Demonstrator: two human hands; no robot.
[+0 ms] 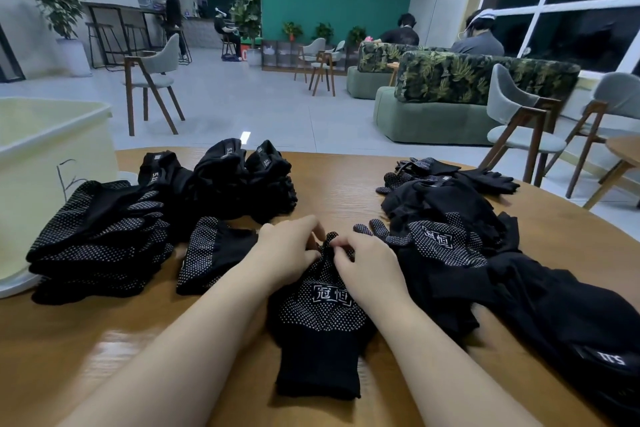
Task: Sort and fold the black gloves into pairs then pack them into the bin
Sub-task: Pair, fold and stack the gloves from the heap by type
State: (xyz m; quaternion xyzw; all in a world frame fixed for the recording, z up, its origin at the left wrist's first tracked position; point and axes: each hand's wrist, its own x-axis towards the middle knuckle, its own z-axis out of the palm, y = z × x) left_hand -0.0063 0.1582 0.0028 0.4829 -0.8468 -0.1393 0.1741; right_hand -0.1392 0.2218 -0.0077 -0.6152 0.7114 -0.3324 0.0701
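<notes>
A black dotted glove lies flat in front of me on the wooden table, cuff toward me. My left hand and my right hand both pinch its finger end at the far side. A folded dotted pair lies just left of my left hand. Folded dotted gloves are stacked at the left, and plain folded black gloves stand behind them. A loose heap of unsorted black gloves sprawls on the right. The pale bin stands at the far left.
The table's far edge curves behind the piles. Past it are grey chairs, green sofas and people seated and standing farther back in the room.
</notes>
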